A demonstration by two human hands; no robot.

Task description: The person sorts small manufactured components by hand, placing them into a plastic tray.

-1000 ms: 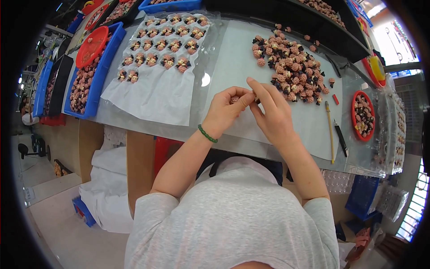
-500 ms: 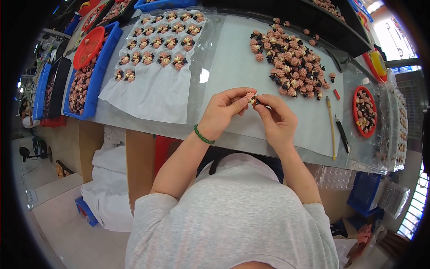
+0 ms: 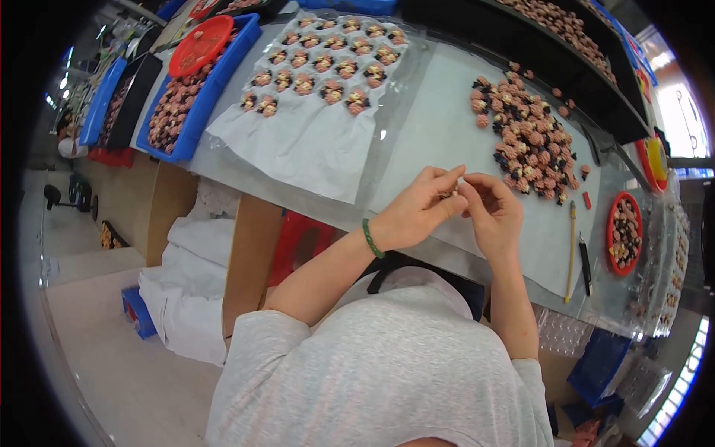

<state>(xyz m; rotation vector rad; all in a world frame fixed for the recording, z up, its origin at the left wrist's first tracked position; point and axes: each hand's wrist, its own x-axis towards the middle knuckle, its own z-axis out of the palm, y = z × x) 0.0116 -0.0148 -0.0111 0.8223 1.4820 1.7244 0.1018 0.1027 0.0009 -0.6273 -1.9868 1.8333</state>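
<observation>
Both my hands meet over the near part of the white work sheet (image 3: 424, 97). My left hand (image 3: 413, 212), with a green bracelet at the wrist, is closed, thumb and fingers pinching a small figurine (image 3: 449, 194) that they mostly cover. My right hand (image 3: 497, 216) touches it from the other side with thumb and forefinger bent in; a pale bit shows between the fingertips. Beyond my right hand lies a loose pile of pink-and-black figurines (image 3: 532, 138) with cream faces. Rows of similar figurines (image 3: 322, 63) lie on a white, plastic-edged sheet to the left.
On the right lie a yellow stick (image 3: 572, 253), a black-handled knife (image 3: 585, 264), a small red piece (image 3: 587, 200) and a red bowl (image 3: 624, 235) of small parts. A blue bin (image 3: 186, 130) with a red dish (image 3: 201, 46) stands left. Black trays (image 3: 544, 41) line the back.
The whole view has swung, so the table sits further right and tilts more. My fingers have closed further over the figurine, whose pink head and dark body showed before.
</observation>
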